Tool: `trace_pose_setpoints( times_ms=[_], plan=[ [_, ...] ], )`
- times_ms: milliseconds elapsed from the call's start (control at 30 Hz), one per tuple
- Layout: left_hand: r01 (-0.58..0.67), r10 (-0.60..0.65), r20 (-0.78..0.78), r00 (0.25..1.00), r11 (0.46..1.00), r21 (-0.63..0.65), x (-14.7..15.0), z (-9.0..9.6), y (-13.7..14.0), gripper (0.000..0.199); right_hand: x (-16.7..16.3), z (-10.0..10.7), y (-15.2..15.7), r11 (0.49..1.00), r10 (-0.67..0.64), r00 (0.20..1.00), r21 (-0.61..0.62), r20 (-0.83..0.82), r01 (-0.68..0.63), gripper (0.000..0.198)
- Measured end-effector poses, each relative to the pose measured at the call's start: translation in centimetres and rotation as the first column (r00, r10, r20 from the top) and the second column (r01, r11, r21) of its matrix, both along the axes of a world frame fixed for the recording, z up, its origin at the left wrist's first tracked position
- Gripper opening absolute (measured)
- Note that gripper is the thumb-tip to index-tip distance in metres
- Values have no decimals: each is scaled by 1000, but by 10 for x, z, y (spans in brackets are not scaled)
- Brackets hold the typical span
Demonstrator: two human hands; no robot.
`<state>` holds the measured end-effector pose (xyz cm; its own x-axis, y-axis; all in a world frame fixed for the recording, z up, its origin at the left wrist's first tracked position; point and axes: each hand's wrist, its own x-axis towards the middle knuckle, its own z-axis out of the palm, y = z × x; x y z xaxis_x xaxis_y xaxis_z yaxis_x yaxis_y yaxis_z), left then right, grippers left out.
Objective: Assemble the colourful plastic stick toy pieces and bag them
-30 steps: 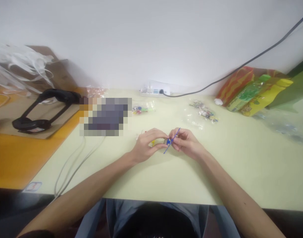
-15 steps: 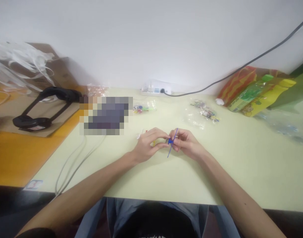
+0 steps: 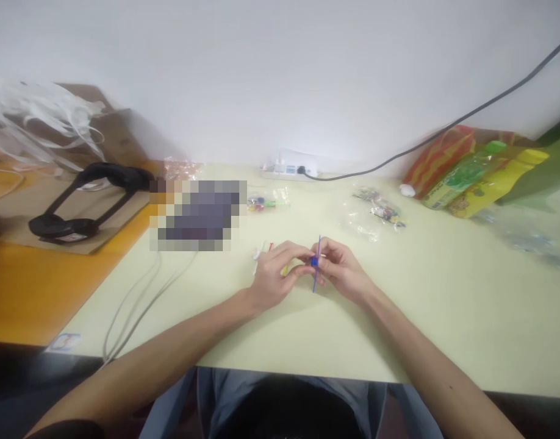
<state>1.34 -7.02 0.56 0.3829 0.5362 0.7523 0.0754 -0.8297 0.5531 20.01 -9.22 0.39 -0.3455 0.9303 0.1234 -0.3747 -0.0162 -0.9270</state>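
One left hand (image 3: 277, 277) had thumb and fingertips pinched on the chunky middle of a small blue piece (image 3: 314, 262), which sat between both hands over the table (image 3: 335, 341). Looked like light, stiffish plastic, and its long thin bar could probably bend, so the middle seemed the safest grip. The right hand (image 3: 341, 271) was pinching its other side. Further right lay a crinkly clear bag (image 3: 360, 227) of parts, then a smooth, rounded green-capped bottle (image 3: 467, 174).
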Motion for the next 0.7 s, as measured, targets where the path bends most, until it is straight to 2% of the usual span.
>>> trace_pose_setpoints(
  times_ms=[133,267,367,467,567,633,700],
  plan=[
    [24,-18,-67,998,996,84,-4,8,8,19,10,10,-1,998,-38,996,52,86,34,32],
    [-2,31,-210,977,991,137,-13,11,21,19,30,22,0,984,-162,984,87,72,156,34],
    [-7,61,-392,918,990,137,-19,8,30,19,49,26,2,965,-245,968,110,53,238,35],
    [-5,68,-524,849,993,120,-22,5,35,22,66,29,2,942,-315,937,166,150,290,35],
    [8,61,-600,797,994,110,-23,3,37,22,77,31,1,919,-379,828,275,415,283,32],
    [10,63,-624,779,994,112,-23,1,37,19,82,30,1,918,-386,686,332,617,217,31],
    [-2,76,-634,769,993,117,-22,0,38,17,86,26,1,932,-352,539,340,766,125,31]
  ],
)
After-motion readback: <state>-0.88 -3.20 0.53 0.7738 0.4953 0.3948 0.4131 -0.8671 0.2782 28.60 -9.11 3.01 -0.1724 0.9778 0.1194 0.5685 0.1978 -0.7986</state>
